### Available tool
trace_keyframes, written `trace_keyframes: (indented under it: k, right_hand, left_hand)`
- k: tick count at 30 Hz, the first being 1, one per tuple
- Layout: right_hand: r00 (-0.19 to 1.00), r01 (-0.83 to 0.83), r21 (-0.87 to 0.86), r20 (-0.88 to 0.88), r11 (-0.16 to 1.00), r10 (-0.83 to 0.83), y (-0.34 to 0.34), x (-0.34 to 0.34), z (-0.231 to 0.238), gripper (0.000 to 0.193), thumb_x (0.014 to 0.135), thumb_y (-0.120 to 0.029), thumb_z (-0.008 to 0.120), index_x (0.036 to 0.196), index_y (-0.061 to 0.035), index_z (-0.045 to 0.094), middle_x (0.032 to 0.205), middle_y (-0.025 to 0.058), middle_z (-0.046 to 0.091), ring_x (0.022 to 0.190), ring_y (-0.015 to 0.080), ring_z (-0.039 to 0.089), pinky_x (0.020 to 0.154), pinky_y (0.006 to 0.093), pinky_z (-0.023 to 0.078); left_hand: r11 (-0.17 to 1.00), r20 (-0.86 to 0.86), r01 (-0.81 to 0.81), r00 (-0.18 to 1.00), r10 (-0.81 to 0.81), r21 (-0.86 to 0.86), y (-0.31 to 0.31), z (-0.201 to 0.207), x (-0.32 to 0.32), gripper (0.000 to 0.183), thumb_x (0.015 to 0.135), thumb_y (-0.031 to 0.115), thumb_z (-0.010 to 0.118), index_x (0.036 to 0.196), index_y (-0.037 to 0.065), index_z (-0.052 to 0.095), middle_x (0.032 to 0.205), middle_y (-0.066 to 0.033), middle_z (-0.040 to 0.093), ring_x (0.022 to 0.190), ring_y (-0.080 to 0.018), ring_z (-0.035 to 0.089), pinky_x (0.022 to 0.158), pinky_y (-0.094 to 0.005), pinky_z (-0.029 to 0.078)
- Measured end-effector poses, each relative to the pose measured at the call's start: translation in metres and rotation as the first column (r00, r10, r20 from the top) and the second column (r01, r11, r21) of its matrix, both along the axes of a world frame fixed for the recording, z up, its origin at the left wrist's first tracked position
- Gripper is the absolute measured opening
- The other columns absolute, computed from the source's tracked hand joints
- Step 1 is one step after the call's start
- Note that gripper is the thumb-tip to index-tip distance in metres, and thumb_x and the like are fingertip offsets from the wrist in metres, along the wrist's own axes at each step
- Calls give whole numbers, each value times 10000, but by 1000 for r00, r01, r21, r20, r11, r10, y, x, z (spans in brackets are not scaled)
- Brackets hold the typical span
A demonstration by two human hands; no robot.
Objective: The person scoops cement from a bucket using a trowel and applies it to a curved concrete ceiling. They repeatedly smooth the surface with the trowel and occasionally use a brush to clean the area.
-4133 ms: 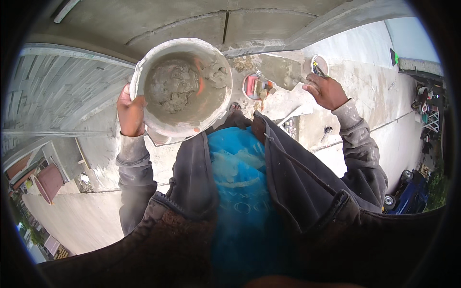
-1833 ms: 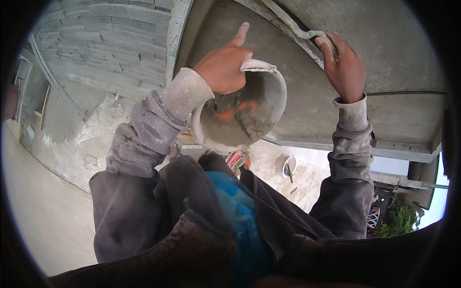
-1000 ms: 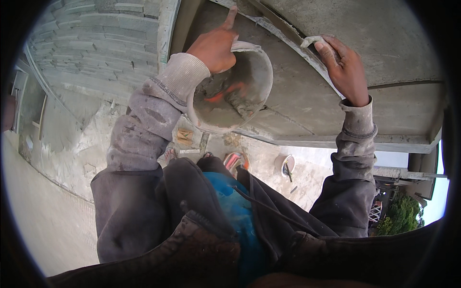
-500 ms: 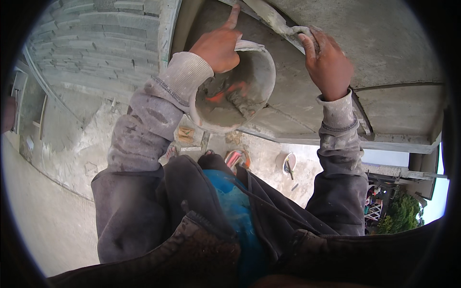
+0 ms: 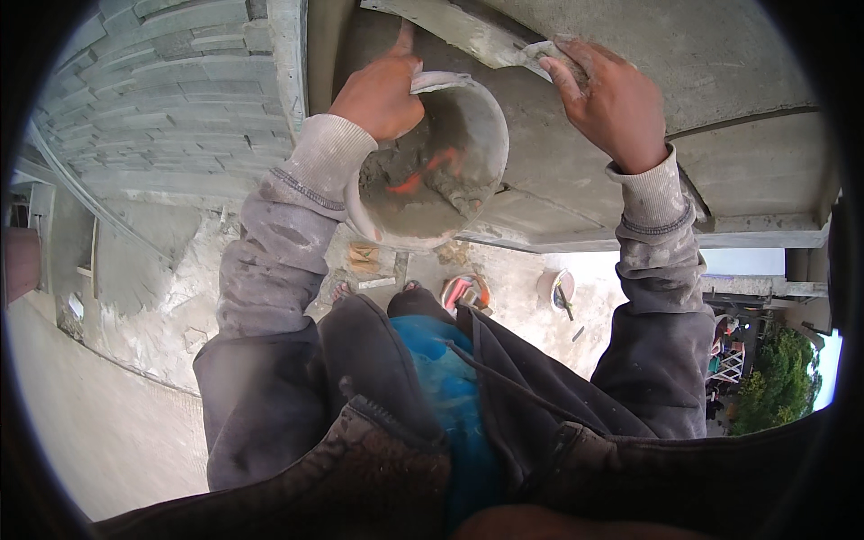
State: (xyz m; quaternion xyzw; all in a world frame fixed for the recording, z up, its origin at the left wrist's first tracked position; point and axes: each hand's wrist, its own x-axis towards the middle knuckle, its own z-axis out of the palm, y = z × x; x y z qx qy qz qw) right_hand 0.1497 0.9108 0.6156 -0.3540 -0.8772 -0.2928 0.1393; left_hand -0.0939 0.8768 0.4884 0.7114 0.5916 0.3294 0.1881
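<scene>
A pale bucket (image 5: 498, 153) hangs tilted between my forearms, its inside smeared with wet grey mortar (image 5: 387, 200) and an orange patch. My left hand (image 5: 382, 94) grips the bucket's upper rim, with the index finger stretched out toward the wall. On the right, my right hand (image 5: 614, 101) is closed around the mortar-crusted handle of a long flat trowel (image 5: 450, 31). The trowel's blade runs up and left, past the bucket, along the grey plastered surface (image 5: 711, 54). My palm and fingers hide part of the handle.
Stacked-stone cladding (image 5: 171, 99) covers the wall at left, beside a vertical edge strip (image 5: 288, 67). Far below, on the floor, stand a container of red and pale things (image 5: 465, 292) and a round pail (image 5: 553, 288) with a dark tool across it. Greenery (image 5: 774, 382) shows at right.
The view has shifted slightly. The trowel blade now lies further left and shows more of its length above the bucket. My left hand keeps its hold on the rim.
</scene>
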Motion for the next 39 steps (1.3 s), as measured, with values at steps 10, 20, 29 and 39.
trace_keyframes:
  k: [10, 20, 29, 39]
  right_hand:
    - [996, 66, 12, -59, 998, -65, 10, 0, -5, 368, 942, -447, 640, 1078, -121, 742, 1024, 107, 742, 856, 314, 720, 708, 377, 583]
    - [964, -9, -523, -231, 852, -131, -64, 88, 6, 364, 945, -314, 680, 1126, 1, 653, 982, 190, 698, 829, 357, 679, 745, 377, 524]
    - [961, 48, -739, -151, 672, -234, -123, 133, -83, 444, 938, -384, 639, 1215, -38, 616, 1014, 209, 689, 890, 405, 670, 761, 457, 537]
    - [930, 368, -509, 203, 778, -307, -127, 112, -108, 364, 993, -417, 544, 1183, -131, 662, 933, 97, 720, 680, 328, 704, 586, 412, 565]
  left_hand:
    - [999, 7, 22, 1000, -22, -37, 6, 2, 3, 462, 708, 35, 546, 1157, -47, 620, 1603, -202, 258, 1186, -426, 570, 1002, -449, 470]
    - [999, 51, 33, 998, -35, 34, 12, -16, -10, 402, 711, 25, 540, 1093, -77, 614, 1542, -219, 360, 1219, -423, 548, 1009, -432, 459]
    - [996, 158, 57, 985, -68, 74, -40, -29, 6, 127, 730, -18, 542, 855, -27, 520, 1633, -171, 248, 1236, -335, 519, 961, -363, 419]
    - [991, 553, 9, 831, 66, -133, -100, -44, 53, 483, 739, -33, 495, 1213, -62, 586, 1437, -122, 531, 1078, -165, 582, 954, -289, 444]
